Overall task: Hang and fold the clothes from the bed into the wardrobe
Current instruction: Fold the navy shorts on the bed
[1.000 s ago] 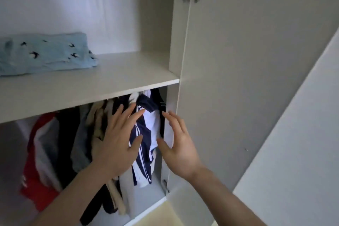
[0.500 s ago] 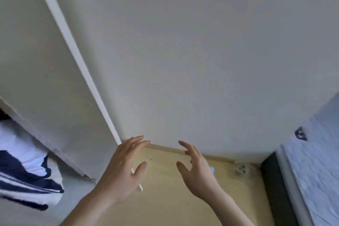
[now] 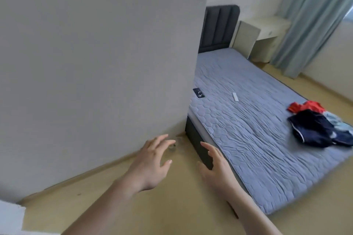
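The view has swung from the wardrobe to the bed. Left hand and right hand, fingers spread and empty, hover off its near corner; the clothes pile (next pickup, probably) lies at its far right edge.

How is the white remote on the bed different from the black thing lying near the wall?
The remote is white, slim and long; the black thing is dark, wider and shorter, with a pale round mark on it. The remote lies out on the open mattress; the black thing sits at the mattress edge beside the wall. Both lie flat, apart from the clothes.
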The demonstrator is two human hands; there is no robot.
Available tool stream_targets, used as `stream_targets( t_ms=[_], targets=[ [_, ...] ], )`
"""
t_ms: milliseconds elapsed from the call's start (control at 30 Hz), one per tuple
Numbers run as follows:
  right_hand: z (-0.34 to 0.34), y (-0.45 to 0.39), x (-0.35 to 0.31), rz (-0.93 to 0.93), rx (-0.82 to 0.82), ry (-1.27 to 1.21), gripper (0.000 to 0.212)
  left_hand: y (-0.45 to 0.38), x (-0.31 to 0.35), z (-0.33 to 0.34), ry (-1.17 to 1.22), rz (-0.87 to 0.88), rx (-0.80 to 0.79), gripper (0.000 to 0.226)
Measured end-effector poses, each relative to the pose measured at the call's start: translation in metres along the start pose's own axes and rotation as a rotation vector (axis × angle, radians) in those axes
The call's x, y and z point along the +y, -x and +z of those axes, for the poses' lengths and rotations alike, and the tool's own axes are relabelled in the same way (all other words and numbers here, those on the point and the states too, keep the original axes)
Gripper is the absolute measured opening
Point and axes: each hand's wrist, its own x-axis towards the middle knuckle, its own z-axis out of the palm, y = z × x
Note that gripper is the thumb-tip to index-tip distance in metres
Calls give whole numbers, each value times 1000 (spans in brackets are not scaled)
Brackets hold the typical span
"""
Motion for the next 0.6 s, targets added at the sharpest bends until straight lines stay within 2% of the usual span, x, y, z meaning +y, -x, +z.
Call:
stream_targets(
  t_ms=[300, 600],
  targets=[
    [-155, -8, 131, 126, 78, -34, 58, -92, 138, 93, 27, 48, -66, 57],
    [-267, -45, 215, 171, 186, -91, 62, -202, 227, 148, -32, 155, -185, 58]
  ],
)
